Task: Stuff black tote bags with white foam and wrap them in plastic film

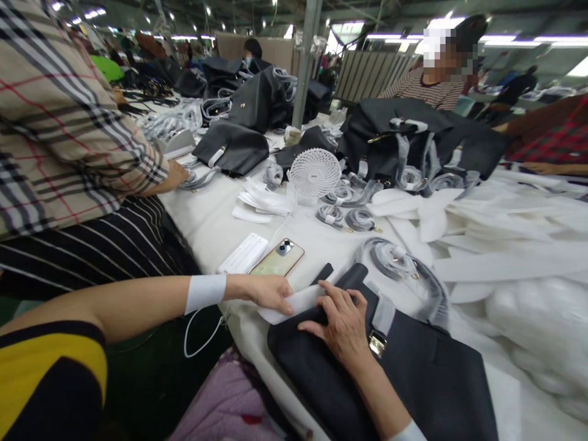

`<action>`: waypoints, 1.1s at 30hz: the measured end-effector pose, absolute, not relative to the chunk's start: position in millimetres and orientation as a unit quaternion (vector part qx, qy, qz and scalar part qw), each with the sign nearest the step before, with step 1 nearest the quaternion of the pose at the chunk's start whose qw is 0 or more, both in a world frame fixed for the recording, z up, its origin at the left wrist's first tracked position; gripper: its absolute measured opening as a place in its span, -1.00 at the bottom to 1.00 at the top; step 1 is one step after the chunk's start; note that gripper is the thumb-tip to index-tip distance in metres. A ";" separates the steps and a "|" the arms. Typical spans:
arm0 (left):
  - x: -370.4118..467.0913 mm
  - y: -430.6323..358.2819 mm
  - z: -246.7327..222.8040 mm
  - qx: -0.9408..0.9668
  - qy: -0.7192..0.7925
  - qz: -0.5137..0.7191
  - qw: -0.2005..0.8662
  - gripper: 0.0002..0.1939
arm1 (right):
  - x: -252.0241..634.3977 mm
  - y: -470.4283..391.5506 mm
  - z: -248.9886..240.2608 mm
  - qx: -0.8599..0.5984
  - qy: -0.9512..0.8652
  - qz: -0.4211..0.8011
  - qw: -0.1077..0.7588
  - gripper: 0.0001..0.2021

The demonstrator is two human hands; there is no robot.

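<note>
A black handbag lies on the table in front of me, its gold clasp facing up and a plastic-wrapped strap looping off its far side. My left hand pinches a white sheet between thumb and fingers at the bag's left end. Spread over that same end, my right hand presses on the black material with its thumb and fingers apart. The sheet's far end passes under or beside the right fingertips; I cannot tell which.
A phone and a white printed pad lie beyond my left hand. Farther back stand a white fan and piled black bags. White sheets cover the right side. A person in a plaid shirt stands at left.
</note>
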State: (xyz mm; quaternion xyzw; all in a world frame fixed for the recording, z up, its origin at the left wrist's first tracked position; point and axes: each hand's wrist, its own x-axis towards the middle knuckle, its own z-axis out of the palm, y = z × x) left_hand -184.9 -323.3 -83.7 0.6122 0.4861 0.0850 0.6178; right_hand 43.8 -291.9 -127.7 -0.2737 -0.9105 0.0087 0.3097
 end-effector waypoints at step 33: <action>-185.1 -290.5 -58.0 0.734 0.633 -0.028 0.245 -0.61 | 42.4 -288.7 -137.6 -0.256 -0.910 0.042 0.325 -0.50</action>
